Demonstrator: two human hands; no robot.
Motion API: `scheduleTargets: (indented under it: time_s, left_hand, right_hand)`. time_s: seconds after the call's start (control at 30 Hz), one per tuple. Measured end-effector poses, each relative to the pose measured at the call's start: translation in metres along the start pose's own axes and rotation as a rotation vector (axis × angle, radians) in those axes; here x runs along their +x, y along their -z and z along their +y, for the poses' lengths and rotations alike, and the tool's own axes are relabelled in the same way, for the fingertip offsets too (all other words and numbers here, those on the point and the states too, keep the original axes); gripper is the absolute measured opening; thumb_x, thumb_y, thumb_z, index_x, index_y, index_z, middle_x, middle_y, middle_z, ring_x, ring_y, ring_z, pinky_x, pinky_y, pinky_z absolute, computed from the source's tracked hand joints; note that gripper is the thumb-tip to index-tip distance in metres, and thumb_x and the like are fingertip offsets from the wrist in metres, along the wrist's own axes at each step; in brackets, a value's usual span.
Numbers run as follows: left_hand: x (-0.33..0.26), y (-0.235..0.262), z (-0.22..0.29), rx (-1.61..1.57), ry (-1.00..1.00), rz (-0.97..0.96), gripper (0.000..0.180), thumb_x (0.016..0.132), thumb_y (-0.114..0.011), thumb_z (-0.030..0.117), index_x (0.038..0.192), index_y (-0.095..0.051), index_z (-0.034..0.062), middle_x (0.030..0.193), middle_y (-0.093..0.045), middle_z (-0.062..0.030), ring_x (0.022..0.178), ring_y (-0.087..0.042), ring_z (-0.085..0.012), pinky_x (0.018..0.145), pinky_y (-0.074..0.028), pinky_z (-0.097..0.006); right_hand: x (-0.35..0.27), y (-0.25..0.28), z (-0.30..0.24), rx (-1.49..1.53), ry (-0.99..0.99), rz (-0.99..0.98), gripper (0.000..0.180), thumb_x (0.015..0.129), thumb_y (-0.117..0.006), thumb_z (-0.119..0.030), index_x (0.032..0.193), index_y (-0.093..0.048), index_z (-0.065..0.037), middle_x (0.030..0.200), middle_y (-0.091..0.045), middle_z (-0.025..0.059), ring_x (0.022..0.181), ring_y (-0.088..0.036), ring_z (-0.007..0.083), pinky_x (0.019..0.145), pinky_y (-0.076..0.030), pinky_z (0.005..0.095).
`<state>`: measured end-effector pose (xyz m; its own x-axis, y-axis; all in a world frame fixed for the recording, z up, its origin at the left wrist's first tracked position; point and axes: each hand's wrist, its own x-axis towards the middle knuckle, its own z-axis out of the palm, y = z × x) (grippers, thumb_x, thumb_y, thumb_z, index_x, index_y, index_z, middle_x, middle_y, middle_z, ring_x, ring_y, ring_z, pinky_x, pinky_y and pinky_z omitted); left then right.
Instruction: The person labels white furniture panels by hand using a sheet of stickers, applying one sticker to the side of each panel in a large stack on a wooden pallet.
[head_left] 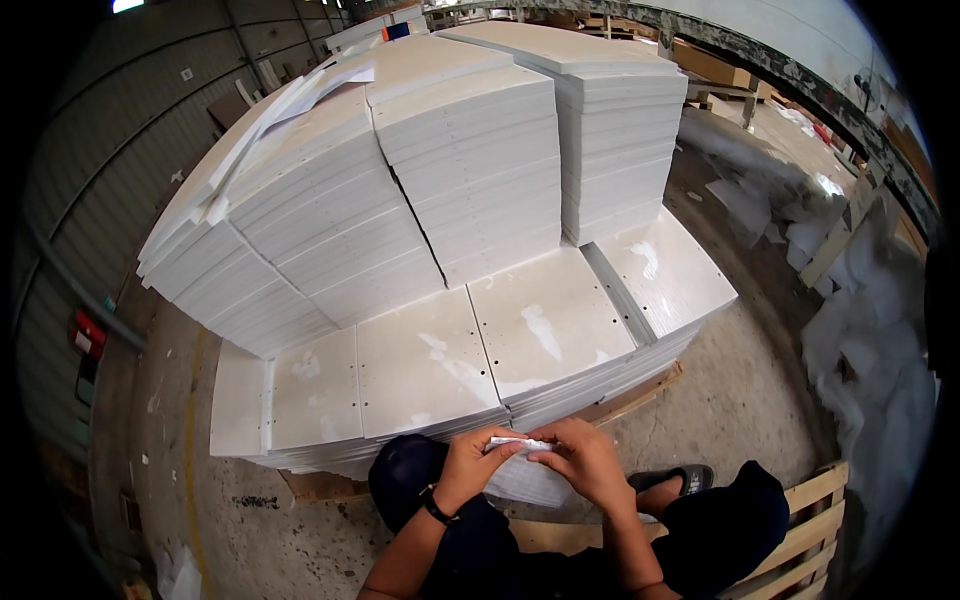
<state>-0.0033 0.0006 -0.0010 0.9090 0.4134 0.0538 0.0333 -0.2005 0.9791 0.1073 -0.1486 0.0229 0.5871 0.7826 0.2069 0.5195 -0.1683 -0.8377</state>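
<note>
Close together in front of my lap, both hands pinch a small white strip, which looks like folded paper or thin foam. My left hand (472,468), with a dark band at its wrist, grips the near left end of the white strip (512,442). My right hand (582,456) holds its other end between thumb and fingers. Just beneath the hands lies a white sheet or stack of sheets (532,484), partly hidden by them. Past my hands is a low tier of white panels (420,375) with small dark holes and white smears.
Behind the low tier rise tall stacks of white panels (470,170), with a loose sheet (325,90) on top. A wooden pallet (815,525) is at lower right. Crumpled plastic wrap (860,370) lies along the right side, near a worn metal frame (800,85). A red object (88,335) is by the left wall.
</note>
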Motion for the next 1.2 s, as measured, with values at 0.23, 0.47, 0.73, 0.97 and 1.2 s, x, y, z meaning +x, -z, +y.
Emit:
scheduleTargets:
  time_s: [0.23,0.47,0.73,0.97,1.2]
  left_hand:
    - [0.001,0.000,0.004,0.050,0.067,-0.017,0.016,0.084,-0.062,0.016,0.093,-0.067,0.0033,0.082,-0.068,-0.0057,0.075,-0.060,-0.0068,0.067,-0.046,-0.021]
    - [0.004,-0.003,-0.007,-0.251,0.238,-0.108,0.024,0.092,-0.051,0.020,0.100,-0.061,-0.0002,0.076,-0.062,0.0004,0.070,-0.051,-0.0034,0.062,-0.043,-0.020]
    - [0.003,-0.005,-0.030,-0.051,0.247,-0.258,0.029,0.094,-0.047,0.023,0.088,-0.056,-0.0032,0.064,-0.044,0.0038,0.062,-0.037,-0.0040,0.054,-0.035,-0.022]
    - [0.006,0.000,-0.033,-0.024,0.311,-0.317,0.026,0.095,-0.044,0.021,0.098,-0.055,-0.0030,0.078,-0.053,0.0015,0.074,-0.045,-0.0049,0.066,-0.040,-0.022]
    - [0.006,-0.004,-0.036,-0.035,0.300,-0.194,0.041,0.092,-0.042,0.006,0.131,-0.037,-0.0034,0.127,-0.047,-0.0096,0.113,-0.044,-0.0128,0.094,-0.034,-0.024]
  right_hand:
    - [0.001,-0.005,0.008,0.137,-0.108,-0.006,0.021,0.073,-0.071,-0.017,0.089,-0.066,-0.004,0.079,-0.065,0.0091,0.068,-0.062,0.0186,0.061,-0.047,0.0283]
    - [0.006,-0.005,0.021,-0.015,-0.021,0.033,0.022,0.071,-0.071,-0.013,0.091,-0.065,-0.005,0.081,-0.062,0.0087,0.073,-0.061,0.0221,0.064,-0.048,0.0298]
    - [0.006,-0.015,0.018,0.060,0.082,0.010,0.020,0.071,-0.067,-0.002,0.090,-0.062,-0.005,0.082,-0.058,0.0091,0.075,-0.059,0.0256,0.065,-0.048,0.0314]
    - [0.007,-0.014,0.026,0.072,0.031,0.003,0.017,0.072,-0.065,-0.001,0.089,-0.061,-0.004,0.082,-0.059,0.0108,0.075,-0.059,0.0265,0.065,-0.047,0.0321]
    - [0.004,-0.027,0.037,0.085,0.077,0.004,0.018,0.074,-0.062,-0.001,0.091,-0.060,-0.004,0.084,-0.059,0.0124,0.079,-0.058,0.0298,0.068,-0.047,0.0340]
